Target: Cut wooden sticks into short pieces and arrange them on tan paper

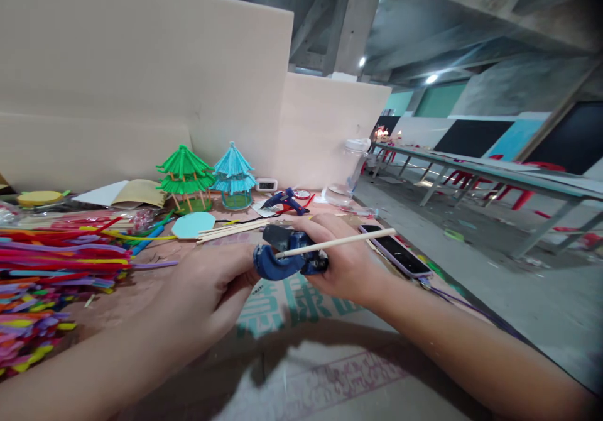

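My right hand [346,257] is closed around a blue pipe cutter [282,267] with a hooked lower jaw and a dark blade. A thin pale wooden stick [348,240] lies across the jaw and passes in front of my right hand, its far end pointing right. My left hand [219,286] is closed at the left of the jaw, with the fingertips close against the tool. The stick's left end runs into the jaw towards these fingers, which partly hide what they pinch. Behind the hands, several more wooden sticks [230,231] lie on the table beside a light-blue octagonal piece [193,225].
Many coloured pipe cleaners [61,264] cover the left side. Green [183,173] and blue [233,176] model pavilions stand at the back near a glue gun [285,201], a small digital clock [266,185] and a clear plastic jar [346,169]. A phone [398,252] lies at right.
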`<state>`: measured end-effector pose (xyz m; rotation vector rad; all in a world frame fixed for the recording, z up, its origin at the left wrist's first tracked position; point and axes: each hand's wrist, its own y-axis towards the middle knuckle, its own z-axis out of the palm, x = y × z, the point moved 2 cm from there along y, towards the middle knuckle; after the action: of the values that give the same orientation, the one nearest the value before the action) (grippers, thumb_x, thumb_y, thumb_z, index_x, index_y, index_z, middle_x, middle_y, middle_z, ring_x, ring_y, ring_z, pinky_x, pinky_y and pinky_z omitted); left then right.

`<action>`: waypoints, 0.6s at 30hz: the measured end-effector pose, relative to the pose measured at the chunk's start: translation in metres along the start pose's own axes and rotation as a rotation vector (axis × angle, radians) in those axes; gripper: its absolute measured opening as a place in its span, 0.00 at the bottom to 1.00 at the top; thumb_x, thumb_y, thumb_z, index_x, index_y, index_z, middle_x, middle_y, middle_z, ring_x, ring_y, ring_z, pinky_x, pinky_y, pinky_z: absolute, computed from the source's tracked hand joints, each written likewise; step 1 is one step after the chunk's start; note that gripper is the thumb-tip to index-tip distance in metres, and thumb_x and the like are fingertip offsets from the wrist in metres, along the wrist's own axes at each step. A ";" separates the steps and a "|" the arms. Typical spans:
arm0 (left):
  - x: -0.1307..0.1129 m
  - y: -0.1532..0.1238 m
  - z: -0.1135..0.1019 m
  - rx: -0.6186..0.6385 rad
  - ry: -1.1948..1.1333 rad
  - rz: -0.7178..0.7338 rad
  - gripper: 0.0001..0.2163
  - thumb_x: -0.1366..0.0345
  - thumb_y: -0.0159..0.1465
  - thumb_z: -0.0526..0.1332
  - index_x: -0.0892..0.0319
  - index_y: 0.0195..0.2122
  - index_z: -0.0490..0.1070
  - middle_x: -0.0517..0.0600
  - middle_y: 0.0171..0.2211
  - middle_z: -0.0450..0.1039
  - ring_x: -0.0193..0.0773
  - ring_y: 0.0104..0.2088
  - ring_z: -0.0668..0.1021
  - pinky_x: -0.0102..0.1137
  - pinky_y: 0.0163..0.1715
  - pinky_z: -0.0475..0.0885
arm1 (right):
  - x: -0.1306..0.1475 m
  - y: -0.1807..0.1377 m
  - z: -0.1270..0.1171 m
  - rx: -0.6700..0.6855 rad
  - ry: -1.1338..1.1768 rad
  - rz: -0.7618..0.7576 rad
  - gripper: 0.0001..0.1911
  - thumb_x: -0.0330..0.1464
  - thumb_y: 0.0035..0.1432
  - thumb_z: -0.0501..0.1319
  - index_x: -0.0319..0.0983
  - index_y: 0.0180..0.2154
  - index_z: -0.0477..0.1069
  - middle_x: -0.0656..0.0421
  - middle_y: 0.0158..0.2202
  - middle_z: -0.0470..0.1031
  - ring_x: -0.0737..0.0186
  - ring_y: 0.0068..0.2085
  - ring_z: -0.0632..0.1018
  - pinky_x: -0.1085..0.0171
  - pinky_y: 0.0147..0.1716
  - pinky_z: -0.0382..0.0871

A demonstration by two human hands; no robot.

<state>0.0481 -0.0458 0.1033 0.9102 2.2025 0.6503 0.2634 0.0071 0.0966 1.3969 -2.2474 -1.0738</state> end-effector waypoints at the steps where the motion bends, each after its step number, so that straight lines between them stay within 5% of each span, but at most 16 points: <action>1: 0.000 0.000 0.000 -0.002 0.004 0.005 0.11 0.72 0.64 0.55 0.56 0.27 0.72 0.44 0.21 0.73 0.33 0.21 0.70 0.26 0.22 0.64 | 0.000 0.000 0.000 -0.013 -0.003 -0.003 0.23 0.28 0.57 0.60 0.37 0.55 0.67 0.50 0.42 0.80 0.49 0.42 0.79 0.53 0.42 0.73; 18: -0.002 -0.002 0.007 -0.032 0.098 0.185 0.11 0.78 0.62 0.53 0.57 0.31 0.70 0.41 0.22 0.73 0.29 0.22 0.74 0.21 0.24 0.67 | -0.003 -0.003 -0.004 -0.021 -0.045 -0.110 0.16 0.27 0.57 0.57 0.35 0.48 0.68 0.49 0.38 0.80 0.54 0.37 0.80 0.60 0.35 0.73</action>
<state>0.0534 -0.0470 0.0986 1.0959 2.2029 0.8302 0.2691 0.0074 0.0973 1.5172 -2.2061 -1.1718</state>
